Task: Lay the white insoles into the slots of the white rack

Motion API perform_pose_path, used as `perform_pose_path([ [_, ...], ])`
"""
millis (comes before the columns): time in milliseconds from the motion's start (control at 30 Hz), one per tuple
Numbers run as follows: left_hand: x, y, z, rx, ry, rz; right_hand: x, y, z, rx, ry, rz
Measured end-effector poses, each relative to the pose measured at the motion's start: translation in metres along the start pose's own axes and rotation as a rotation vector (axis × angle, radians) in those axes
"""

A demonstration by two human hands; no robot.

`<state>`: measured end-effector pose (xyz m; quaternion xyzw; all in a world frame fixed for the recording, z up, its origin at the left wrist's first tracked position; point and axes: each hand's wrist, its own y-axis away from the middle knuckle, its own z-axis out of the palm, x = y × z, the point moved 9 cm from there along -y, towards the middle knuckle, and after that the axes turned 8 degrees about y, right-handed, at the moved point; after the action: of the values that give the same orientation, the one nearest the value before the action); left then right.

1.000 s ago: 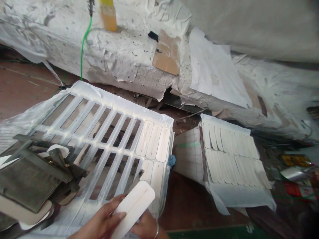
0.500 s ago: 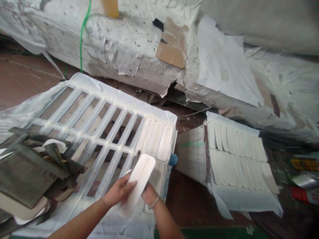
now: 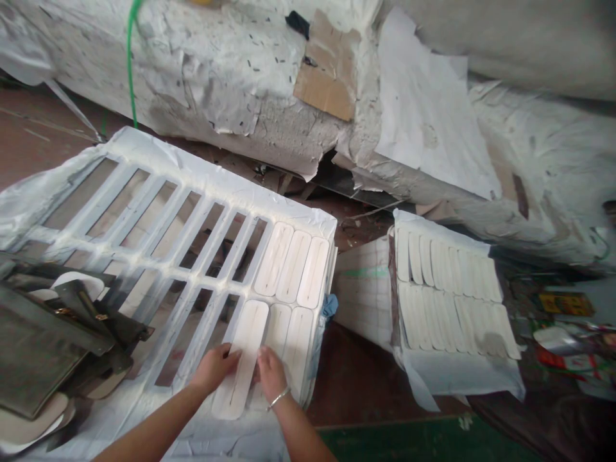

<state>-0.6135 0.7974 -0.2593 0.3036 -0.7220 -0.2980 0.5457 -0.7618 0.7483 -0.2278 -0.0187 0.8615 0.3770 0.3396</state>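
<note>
A long white panel with rounded ends and a thin lengthwise line (image 3: 247, 350) is between my two hands, at the near row of a white slatted frame (image 3: 269, 205). My left hand (image 3: 214, 369) grips its left edge, thumb on top. My right hand (image 3: 272, 372), with a bracelet at the wrist, pinches its right edge. Whether the panel rests on the frame or hovers just over it, I cannot tell. Right beside it lie two similar panels (image 3: 297, 343), partly behind my right hand. Three more panels (image 3: 289, 263) lie in the far row.
Dark olive bag-like pieces with straps (image 3: 38, 340) are heaped on the frame's left. To the right, a cloth-lined box (image 3: 462, 375) holds two rows of similar panels. A paper-covered bench (image 3: 231, 83) runs along the back, with cardboard (image 3: 327, 77) on it.
The panel has moved left and down toward the frame, in line with the panels beside it. My right hand has shifted from beneath the panel to its right edge. The view has shifted slightly.
</note>
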Motion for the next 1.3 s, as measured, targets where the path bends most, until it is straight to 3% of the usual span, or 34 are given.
perform_pose_path([
  [67, 0.005, -0.011, -0.005, 0.001, -0.184, 0.005, 0.001, 0.0, 0.0, -0.029, 0.11, 0.05],
  [167, 0.01, -0.019, -0.01, -0.018, -0.269, -0.027, -0.005, -0.001, -0.002, -0.077, 0.279, 0.048],
  [300, 0.015, -0.022, -0.01, -0.138, -0.285, -0.045, -0.01, -0.004, -0.025, 0.044, 0.399, -0.009],
  [467, 0.011, -0.025, -0.005, -0.325, -0.218, -0.003, 0.011, -0.003, -0.051, 0.126, 0.308, -0.018],
  [600, 0.006, -0.022, -0.001, -0.371, -0.028, 0.03, 0.023, -0.002, -0.061, 0.153, 0.296, -0.04],
  [700, 0.007, -0.019, 0.002, -0.387, 0.066, 0.05, 0.009, -0.009, -0.065, 0.196, 0.334, -0.127],
  [833, 0.007, -0.014, 0.01, -0.418, 0.095, 0.081, -0.039, -0.039, -0.07, 0.242, 0.416, -0.301],
  [933, 0.003, -0.015, 0.01, -0.351, 0.067, 0.049, -0.07, -0.075, -0.06, 0.11, 0.64, -0.342],
  [1033, 0.006, -0.016, 0.004, -0.241, -0.05, 0.03, -0.085, -0.103, -0.051, -0.04, 0.813, -0.35],
  [1300, 0.021, -0.016, -0.008, -0.124, -0.413, -0.023, -0.091, -0.114, -0.049, -0.051, 0.966, -0.366],
])
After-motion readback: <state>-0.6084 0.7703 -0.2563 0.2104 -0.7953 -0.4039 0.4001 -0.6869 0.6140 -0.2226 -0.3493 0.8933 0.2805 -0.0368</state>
